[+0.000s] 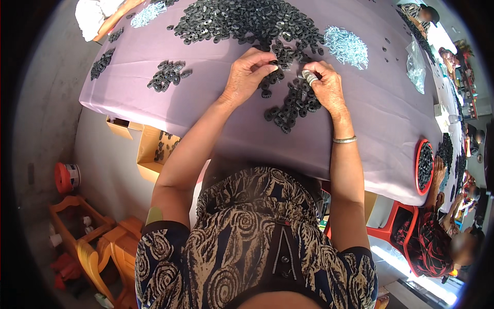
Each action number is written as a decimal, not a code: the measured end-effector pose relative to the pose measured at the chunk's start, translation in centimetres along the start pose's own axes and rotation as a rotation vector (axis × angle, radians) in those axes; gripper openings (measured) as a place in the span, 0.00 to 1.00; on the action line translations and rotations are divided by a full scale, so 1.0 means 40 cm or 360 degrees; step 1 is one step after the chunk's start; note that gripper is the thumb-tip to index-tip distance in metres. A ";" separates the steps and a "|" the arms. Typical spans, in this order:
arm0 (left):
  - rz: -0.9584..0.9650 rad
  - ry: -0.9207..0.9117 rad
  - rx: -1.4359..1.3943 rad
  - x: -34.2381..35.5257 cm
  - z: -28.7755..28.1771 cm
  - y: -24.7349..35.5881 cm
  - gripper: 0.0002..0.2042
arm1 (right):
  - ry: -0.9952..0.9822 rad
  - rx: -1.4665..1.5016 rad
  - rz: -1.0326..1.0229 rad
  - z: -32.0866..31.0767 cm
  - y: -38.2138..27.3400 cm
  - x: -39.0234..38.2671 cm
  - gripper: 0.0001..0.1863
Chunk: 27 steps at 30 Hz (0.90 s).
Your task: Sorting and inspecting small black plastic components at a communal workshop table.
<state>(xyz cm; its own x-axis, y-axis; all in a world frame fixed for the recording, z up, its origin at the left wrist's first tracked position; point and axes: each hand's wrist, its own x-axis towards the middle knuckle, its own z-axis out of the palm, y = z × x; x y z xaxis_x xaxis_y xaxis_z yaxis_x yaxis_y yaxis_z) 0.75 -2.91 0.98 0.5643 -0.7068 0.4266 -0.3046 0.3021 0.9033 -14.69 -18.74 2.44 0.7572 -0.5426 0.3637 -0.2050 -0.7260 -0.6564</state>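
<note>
My left hand [247, 76] is closed in a pinch on a small black plastic piece at its fingertips. My right hand [327, 87], with a pale wrap on one finger, is closed too; whatever its fingertips hold is too small to make out. Between and just below the hands lies a loose cluster of the same black pieces [289, 114]. Beyond them spreads a large heap of black pieces [231, 20]. A pile of thin silvery metal bits [346, 47] sits to the right of that heap.
The purple cloth-covered table [206, 103] carries small black piles [167, 75] at left. Another silvery pile [148, 14] lies far left, near a person's arm [110, 23]. A clear plastic bag [415, 67] and a red-rimmed basin [417, 165] are at right. Open cardboard boxes [149, 152] stand below the edge.
</note>
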 end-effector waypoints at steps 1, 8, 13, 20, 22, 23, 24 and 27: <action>0.0024 -0.0041 -0.0011 0.001 0.001 0.005 0.08 | -0.0004 0.0012 0.0019 0.000 0.001 -0.001 0.08; 0.0054 -0.0099 -0.0033 0.000 -0.005 0.024 0.07 | -0.0011 -0.0026 -0.0001 0.000 -0.009 -0.002 0.07; 0.0094 -0.0103 -0.0029 0.001 -0.004 0.018 0.07 | 0.0003 -0.0020 0.0014 0.001 -0.010 -0.003 0.07; 0.0014 -0.0055 0.0051 -0.001 -0.003 0.015 0.07 | 0.0015 -0.0070 -0.0026 0.002 0.000 -0.003 0.08; -0.0004 -0.0020 0.0045 -0.002 -0.003 0.006 0.08 | 0.0048 -0.0076 -0.0073 0.007 0.005 -0.002 0.09; -0.0004 -0.0012 0.0045 -0.002 -0.003 0.002 0.08 | 0.0042 -0.0077 -0.0079 0.008 0.000 0.000 0.09; -0.0022 0.0005 0.0051 -0.002 -0.003 -0.002 0.08 | 0.0070 -0.0084 -0.0120 0.011 -0.005 0.002 0.10; -0.0077 0.0054 0.0112 -0.001 -0.002 -0.006 0.08 | 0.0115 -0.0086 -0.0271 0.022 -0.020 0.017 0.12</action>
<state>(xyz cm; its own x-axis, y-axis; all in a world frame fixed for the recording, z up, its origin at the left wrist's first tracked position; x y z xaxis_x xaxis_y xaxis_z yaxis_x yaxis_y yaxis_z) 0.87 -2.89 0.77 0.6052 -0.6969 0.3849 -0.3289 0.2215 0.9180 -13.47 -18.17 2.65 0.7375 -0.4376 0.5143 -0.1122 -0.8305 -0.5456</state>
